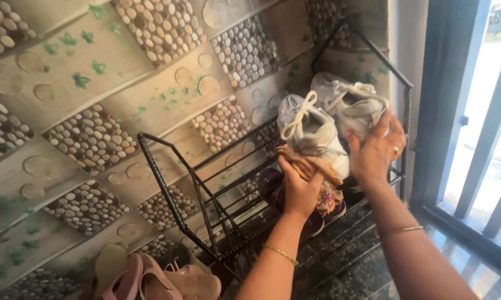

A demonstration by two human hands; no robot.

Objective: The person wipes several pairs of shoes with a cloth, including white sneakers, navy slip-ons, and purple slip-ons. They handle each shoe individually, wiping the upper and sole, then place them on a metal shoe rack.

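Holding: a crumpled cloth (pixel 317 172) was pinched in the left hand (pixel 297 191), fingers curled, against a white sneaker (pixel 311 133) on the rack (pixel 167 183).
Right hand (pixel 375 150): fingers were spread on the sneaker.
Handling: the cloth was judged soft, light; the sneaker best gripped at the heel.

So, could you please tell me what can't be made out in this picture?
- Head view: dark shoes on the lower shelf, mostly hidden by the left hand and its cloth.
- Right white sneaker: front covered by the right hand.
- Pink sandals: cut off by the bottom edge.
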